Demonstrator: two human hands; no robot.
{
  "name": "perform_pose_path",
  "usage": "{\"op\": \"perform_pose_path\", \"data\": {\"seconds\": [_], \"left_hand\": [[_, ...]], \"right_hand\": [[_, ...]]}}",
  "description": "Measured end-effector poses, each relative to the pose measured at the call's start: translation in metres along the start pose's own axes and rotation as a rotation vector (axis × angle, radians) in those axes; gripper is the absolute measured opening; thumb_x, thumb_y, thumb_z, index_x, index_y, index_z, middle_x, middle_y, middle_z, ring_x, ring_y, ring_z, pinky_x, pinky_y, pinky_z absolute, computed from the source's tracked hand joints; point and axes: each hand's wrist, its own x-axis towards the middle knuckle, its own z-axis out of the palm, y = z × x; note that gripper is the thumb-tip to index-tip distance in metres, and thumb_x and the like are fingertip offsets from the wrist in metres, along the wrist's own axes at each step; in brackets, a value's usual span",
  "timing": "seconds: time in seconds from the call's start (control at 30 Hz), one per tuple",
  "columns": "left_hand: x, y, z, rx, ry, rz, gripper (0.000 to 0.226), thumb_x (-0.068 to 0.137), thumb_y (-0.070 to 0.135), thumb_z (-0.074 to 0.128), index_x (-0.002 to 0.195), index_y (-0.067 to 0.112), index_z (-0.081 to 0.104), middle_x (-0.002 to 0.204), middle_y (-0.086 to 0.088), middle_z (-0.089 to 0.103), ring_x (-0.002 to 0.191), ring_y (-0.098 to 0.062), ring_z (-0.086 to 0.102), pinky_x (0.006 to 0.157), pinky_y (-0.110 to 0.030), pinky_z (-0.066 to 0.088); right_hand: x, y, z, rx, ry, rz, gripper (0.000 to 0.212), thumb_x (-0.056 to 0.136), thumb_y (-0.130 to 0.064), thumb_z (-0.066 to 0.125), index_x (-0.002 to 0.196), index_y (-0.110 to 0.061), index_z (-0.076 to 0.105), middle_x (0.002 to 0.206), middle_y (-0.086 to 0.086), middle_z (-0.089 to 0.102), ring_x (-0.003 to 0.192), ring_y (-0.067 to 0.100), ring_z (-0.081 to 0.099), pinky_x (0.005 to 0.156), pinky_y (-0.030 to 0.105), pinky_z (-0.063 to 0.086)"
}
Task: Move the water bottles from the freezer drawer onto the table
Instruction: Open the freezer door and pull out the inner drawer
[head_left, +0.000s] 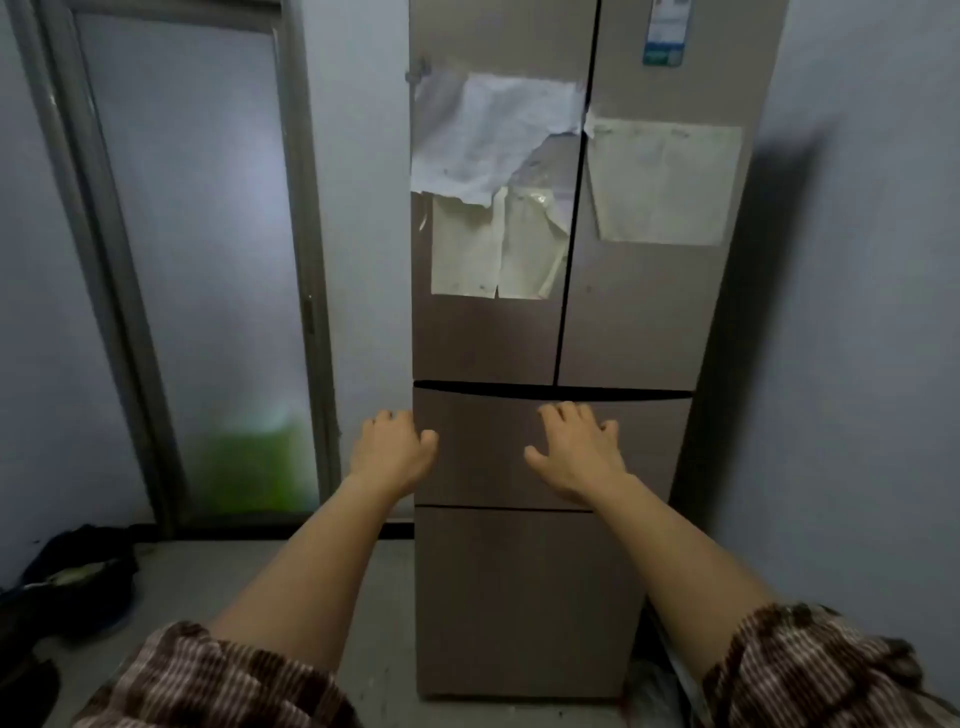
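Note:
A tall brown-pink fridge (639, 322) stands straight ahead with two upper doors and two drawers below. The upper drawer (488, 457) and the lower drawer (519, 597) are both closed. My left hand (390, 448) hovers by the upper drawer's left edge, fingers loosely curled, holding nothing. My right hand (574, 449) is spread in front of the upper drawer's front, just under the dark gap along its top; I cannot tell if it touches. No water bottles and no table are in view.
Papers (493, 135) are stuck on the fridge doors. A frosted glass door (208, 260) with a grey frame is on the left. A dark bag (72, 577) lies on the grey floor at the left. A wall stands close on the right.

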Motion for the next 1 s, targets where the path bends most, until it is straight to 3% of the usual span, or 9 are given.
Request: {"op": "perform_pose_path", "data": {"seconds": [0.4, 0.53, 0.67, 0.83, 0.9, 1.0], "left_hand": [[0.194, -0.071, 0.128, -0.297, -0.113, -0.268, 0.053, 0.099, 0.035, 0.036, 0.146, 0.011, 0.035, 0.148, -0.013, 0.043, 0.134, -0.03, 0.042, 0.107, -0.038, 0.035], [0.242, -0.09, 0.15, -0.415, -0.163, -0.331, 0.05, 0.101, 0.034, 0.034, 0.146, 0.013, 0.036, 0.151, -0.008, 0.038, 0.138, -0.027, 0.037, 0.111, -0.035, 0.029], [0.294, -0.093, 0.164, -0.628, -0.191, -0.286, 0.048, 0.103, 0.03, 0.033, 0.149, 0.015, 0.032, 0.155, -0.003, 0.033, 0.142, -0.021, 0.03, 0.114, -0.031, 0.023], [0.337, -0.097, 0.185, -0.87, -0.264, -0.188, 0.049, 0.1, 0.023, 0.043, 0.148, 0.022, 0.033, 0.148, 0.001, 0.043, 0.132, -0.016, 0.044, 0.107, -0.024, 0.033], [0.346, -0.103, 0.191, -0.883, -0.291, -0.163, 0.047, 0.099, 0.016, 0.043, 0.146, 0.021, 0.038, 0.141, 0.002, 0.051, 0.118, -0.008, 0.053, 0.088, -0.014, 0.045], [0.356, -0.108, 0.194, -0.919, -0.307, -0.161, 0.04, 0.097, 0.008, 0.042, 0.134, 0.023, 0.05, 0.119, 0.009, 0.06, 0.091, 0.013, 0.058, 0.064, 0.0, 0.042]], "right_hand": [[0.22, 0.003, 0.139, -0.112, -0.191, -0.306, 0.059, 0.092, -0.039, 0.045, 0.143, -0.014, 0.028, 0.148, 0.007, 0.032, 0.138, 0.024, 0.025, 0.111, 0.051, 0.019], [0.264, -0.012, 0.182, -0.11, -0.226, -0.367, 0.067, 0.094, -0.035, 0.043, 0.15, -0.012, 0.014, 0.157, 0.007, 0.018, 0.145, 0.023, 0.014, 0.116, 0.046, 0.012], [0.296, -0.027, 0.216, -0.086, -0.231, -0.347, 0.074, 0.094, -0.03, 0.041, 0.151, -0.008, -0.002, 0.161, 0.009, 0.0, 0.148, 0.022, -0.002, 0.119, 0.04, 0.003], [0.313, -0.039, 0.247, -0.045, -0.256, -0.231, 0.081, 0.093, -0.029, 0.044, 0.149, -0.007, -0.011, 0.16, 0.008, -0.008, 0.147, 0.02, -0.009, 0.119, 0.041, -0.003], [0.316, -0.042, 0.254, -0.012, -0.25, -0.193, 0.083, 0.092, -0.028, 0.045, 0.149, -0.009, -0.011, 0.161, 0.006, -0.007, 0.147, 0.019, -0.009, 0.118, 0.042, -0.003], [0.32, -0.044, 0.259, 0.023, -0.231, -0.157, 0.085, 0.088, -0.024, 0.049, 0.15, -0.011, -0.008, 0.161, 0.005, -0.003, 0.148, 0.018, -0.005, 0.118, 0.042, 0.003]]}}
